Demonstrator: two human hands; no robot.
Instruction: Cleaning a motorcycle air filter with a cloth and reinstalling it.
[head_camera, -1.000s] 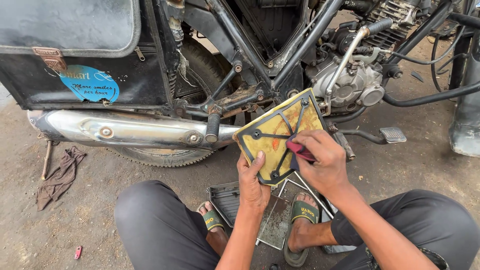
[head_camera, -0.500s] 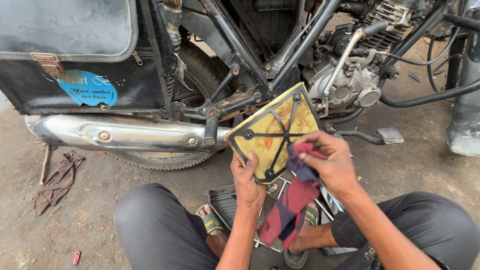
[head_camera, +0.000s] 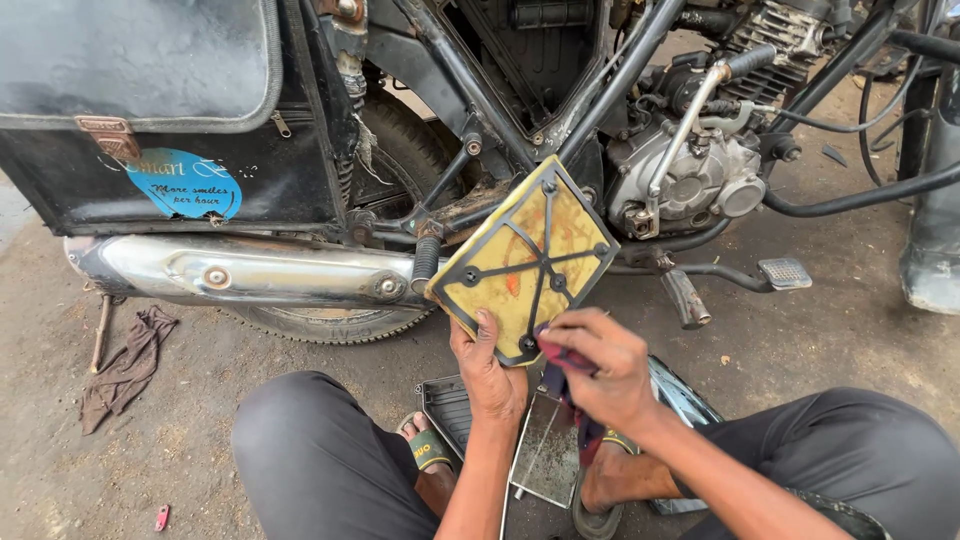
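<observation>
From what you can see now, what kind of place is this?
Probably an outdoor, roadside motorcycle repair spot. A motorcycle with its frame open stands on bare dirt ground, loose panels lie by the feet, and the left hand holds a yellow filter.

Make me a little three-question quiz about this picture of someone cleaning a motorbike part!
1. True or false: the left hand holds the yellow air filter by its lower edge.
2. What does the right hand grip? A) a wrench B) a red and dark rag C) a bottle
3. Fill in: on the ground left of the shiny exhaust pipe lies a crumpled brown ____.

Key: 1 true; 2 B; 3 cloth.
</observation>
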